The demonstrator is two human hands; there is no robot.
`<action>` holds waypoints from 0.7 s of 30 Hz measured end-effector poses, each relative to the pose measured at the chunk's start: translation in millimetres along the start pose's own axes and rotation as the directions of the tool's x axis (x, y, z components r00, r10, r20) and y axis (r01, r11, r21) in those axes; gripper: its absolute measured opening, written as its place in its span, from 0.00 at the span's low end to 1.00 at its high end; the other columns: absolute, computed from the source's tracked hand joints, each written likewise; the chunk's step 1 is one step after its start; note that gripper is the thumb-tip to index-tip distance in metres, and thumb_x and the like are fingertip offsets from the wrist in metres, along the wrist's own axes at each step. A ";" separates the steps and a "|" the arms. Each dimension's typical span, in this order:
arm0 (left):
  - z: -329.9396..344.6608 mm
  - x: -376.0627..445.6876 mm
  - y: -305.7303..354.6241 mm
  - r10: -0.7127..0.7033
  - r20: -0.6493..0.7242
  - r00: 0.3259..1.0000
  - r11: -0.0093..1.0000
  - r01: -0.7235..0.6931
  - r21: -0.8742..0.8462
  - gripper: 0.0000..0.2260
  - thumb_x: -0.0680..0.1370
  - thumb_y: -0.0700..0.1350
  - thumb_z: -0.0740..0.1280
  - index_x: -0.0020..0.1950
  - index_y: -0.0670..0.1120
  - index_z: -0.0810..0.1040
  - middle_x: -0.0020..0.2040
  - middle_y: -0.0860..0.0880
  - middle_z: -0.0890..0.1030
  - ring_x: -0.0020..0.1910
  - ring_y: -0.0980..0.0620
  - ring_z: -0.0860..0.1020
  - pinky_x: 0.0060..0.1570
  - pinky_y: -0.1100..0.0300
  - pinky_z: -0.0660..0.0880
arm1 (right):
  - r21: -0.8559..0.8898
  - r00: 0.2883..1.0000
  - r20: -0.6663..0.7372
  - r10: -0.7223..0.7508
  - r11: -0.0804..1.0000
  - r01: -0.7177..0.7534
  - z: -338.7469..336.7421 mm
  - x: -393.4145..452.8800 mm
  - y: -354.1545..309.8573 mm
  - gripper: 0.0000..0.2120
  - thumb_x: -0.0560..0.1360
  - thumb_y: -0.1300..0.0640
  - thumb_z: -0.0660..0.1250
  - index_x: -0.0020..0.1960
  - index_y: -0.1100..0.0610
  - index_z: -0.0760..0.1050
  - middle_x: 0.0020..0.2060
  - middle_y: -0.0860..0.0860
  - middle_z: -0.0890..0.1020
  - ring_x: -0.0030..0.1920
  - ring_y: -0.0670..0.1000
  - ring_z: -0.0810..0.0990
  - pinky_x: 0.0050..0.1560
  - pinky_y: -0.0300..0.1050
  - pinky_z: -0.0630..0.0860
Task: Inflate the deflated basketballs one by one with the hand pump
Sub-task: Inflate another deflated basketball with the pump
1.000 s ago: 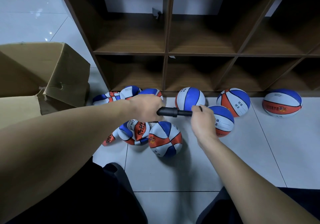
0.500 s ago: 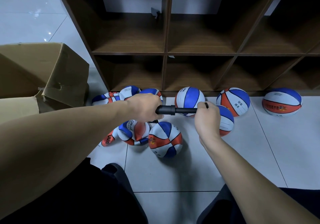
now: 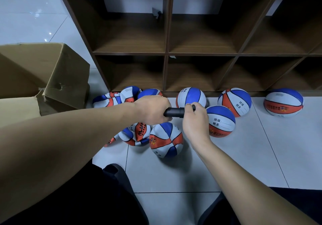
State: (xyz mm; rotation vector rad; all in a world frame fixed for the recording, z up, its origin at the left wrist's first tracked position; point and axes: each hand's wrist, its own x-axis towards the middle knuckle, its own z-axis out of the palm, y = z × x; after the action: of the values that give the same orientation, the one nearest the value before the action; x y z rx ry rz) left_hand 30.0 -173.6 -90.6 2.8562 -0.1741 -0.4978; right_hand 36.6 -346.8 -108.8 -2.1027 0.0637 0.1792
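Person's body, head view: two bare forearms, dark lower garments.
Left hand and right hand: no gloves, rings, watch or sleeves visible up to the frame edge. Black trousers cover both legs, fabric creased at the left knee; the second leg shows right of that knee.

The cardboard box stands on the floor left of the shelf unit. Collapsed balls lie at the shelf's left foot; round balls line its base rightward. Nearer, one ball lies below both hands.
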 end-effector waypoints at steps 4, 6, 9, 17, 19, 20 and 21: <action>2.4 1.1 -2.7 0.014 0.003 1.000 0.999 -0.014 0.037 0.13 0.81 0.54 0.70 0.38 0.54 0.75 0.32 0.52 0.77 0.32 0.53 0.76 0.30 0.58 0.65 | 0.003 1.000 0.006 0.006 1.000 -0.006 1.9 0.2 2.4 0.17 0.86 0.55 0.59 0.38 0.54 0.66 0.33 0.50 0.71 0.34 0.50 0.69 0.34 0.46 0.66; 3.2 2.1 -5.0 0.024 0.004 1.000 0.999 -0.024 0.036 0.12 0.81 0.54 0.71 0.39 0.53 0.76 0.32 0.52 0.78 0.32 0.52 0.77 0.31 0.57 0.66 | 0.007 1.000 0.019 0.014 1.000 -0.015 1.2 0.1 1.8 0.16 0.86 0.54 0.59 0.39 0.54 0.67 0.33 0.50 0.71 0.34 0.50 0.70 0.34 0.45 0.66; 2.9 2.8 -10.9 0.026 0.009 1.000 1.000 -0.026 -0.001 0.12 0.80 0.56 0.72 0.41 0.52 0.78 0.34 0.51 0.80 0.34 0.50 0.79 0.32 0.56 0.70 | 0.079 0.996 0.052 0.073 0.994 -0.077 -3.2 5.7 1.9 0.16 0.84 0.54 0.61 0.38 0.55 0.66 0.32 0.50 0.69 0.33 0.51 0.67 0.34 0.46 0.65; -2.2 -1.7 -49.3 -0.050 0.030 0.998 0.997 0.052 -0.057 0.14 0.80 0.54 0.74 0.38 0.59 0.74 0.35 0.54 0.79 0.35 0.54 0.77 0.37 0.56 0.71 | 0.205 0.975 -0.095 0.201 0.962 -0.179 -41.8 31.6 10.5 0.13 0.82 0.58 0.63 0.39 0.55 0.73 0.29 0.46 0.74 0.31 0.49 0.72 0.33 0.41 0.70; -1.5 -0.4 -46.6 -0.048 0.023 0.999 0.997 0.050 -0.057 0.13 0.80 0.55 0.73 0.38 0.58 0.74 0.34 0.54 0.78 0.34 0.54 0.77 0.37 0.56 0.71 | 0.218 0.971 -0.123 0.206 0.960 -0.176 -40.0 30.5 10.9 0.13 0.82 0.57 0.63 0.38 0.53 0.73 0.29 0.46 0.74 0.31 0.48 0.73 0.33 0.41 0.71; 0.0 0.6 -43.7 -0.050 0.016 0.999 0.998 0.051 -0.047 0.13 0.80 0.56 0.73 0.39 0.56 0.76 0.34 0.53 0.79 0.34 0.53 0.78 0.36 0.56 0.72 | 0.225 0.969 -0.142 0.203 0.960 -0.168 -37.7 29.3 10.3 0.14 0.82 0.57 0.63 0.37 0.53 0.72 0.29 0.47 0.73 0.31 0.48 0.73 0.33 0.41 0.71; 1.9 1.5 -41.1 -0.050 0.010 0.999 0.998 0.051 -0.034 0.12 0.80 0.56 0.72 0.40 0.55 0.77 0.34 0.53 0.80 0.35 0.52 0.79 0.36 0.55 0.72 | 0.228 0.968 -0.160 0.195 0.961 -0.156 -34.9 28.1 9.9 0.14 0.81 0.57 0.63 0.37 0.52 0.71 0.29 0.47 0.73 0.31 0.49 0.73 0.34 0.42 0.71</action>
State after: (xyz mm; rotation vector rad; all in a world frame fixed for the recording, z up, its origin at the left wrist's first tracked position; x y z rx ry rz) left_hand 33.9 -134.6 -103.1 2.8311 -0.0940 -0.5183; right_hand 66.8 -381.0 -104.0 -1.8923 0.3652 0.0824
